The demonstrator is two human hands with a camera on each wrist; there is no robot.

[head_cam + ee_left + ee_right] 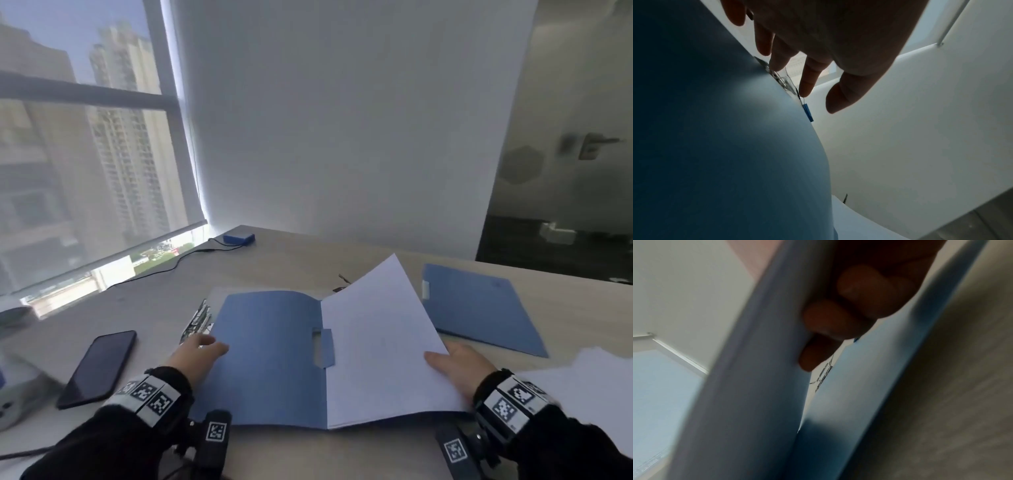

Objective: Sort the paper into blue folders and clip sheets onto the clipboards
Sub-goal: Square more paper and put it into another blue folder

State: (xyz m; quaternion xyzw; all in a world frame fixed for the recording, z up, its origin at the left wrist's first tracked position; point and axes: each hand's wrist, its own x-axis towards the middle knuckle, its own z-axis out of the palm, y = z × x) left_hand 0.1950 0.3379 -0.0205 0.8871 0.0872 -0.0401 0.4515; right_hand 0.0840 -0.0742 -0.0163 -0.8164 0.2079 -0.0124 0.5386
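An open blue folder (270, 359) lies on the table in front of me, seen close up in the left wrist view as the blue folder (725, 146). White sheets (376, 342) rest over its right half, their far corner lifted. My right hand (459, 366) pinches their right edge, thumb on top. In the right wrist view its fingers (838, 321) curl under the sheets (748, 386). My left hand (198, 353) rests at the folder's left edge with fingers (807, 81) nearly straight. Metal clips (198, 322) and a grey board show beneath that edge.
A second blue folder (479, 308) lies closed at the right, with loose white sheets (582, 377) near it. A black phone (99, 368) lies left of my left hand. A blue box (239, 238) with a cable sits at the back by the window.
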